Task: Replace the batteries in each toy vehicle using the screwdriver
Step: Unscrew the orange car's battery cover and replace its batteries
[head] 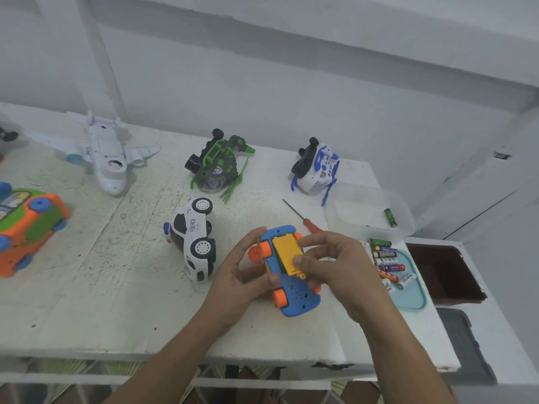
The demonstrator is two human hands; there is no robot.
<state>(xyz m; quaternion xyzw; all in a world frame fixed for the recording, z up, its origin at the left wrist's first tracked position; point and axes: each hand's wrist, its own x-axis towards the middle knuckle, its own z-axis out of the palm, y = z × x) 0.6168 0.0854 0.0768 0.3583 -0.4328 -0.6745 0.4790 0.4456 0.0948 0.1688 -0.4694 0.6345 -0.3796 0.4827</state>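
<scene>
A small blue toy car [294, 298] with orange wheels is held upside down above the white table [116, 301]. My left hand [242, 275] grips its left side, fingers curled round the body. With thumb and fingers, my right hand [329, 266] pinches the yellow battery cover [284, 252] on the car's underside. The red-handled screwdriver [303, 218] lies on the table just behind the car, untouched. Several batteries [388, 263] lie on a light blue lid [414, 298] to the right.
A white police car [192, 237] lies on its side left of my hands. Behind stand a green helicopter [215, 167], a blue-white helicopter [316, 170] and a white plane [105, 153]. An orange-green bus [29, 225] is at left. A clear tub [350, 211] holds one green battery [390, 217].
</scene>
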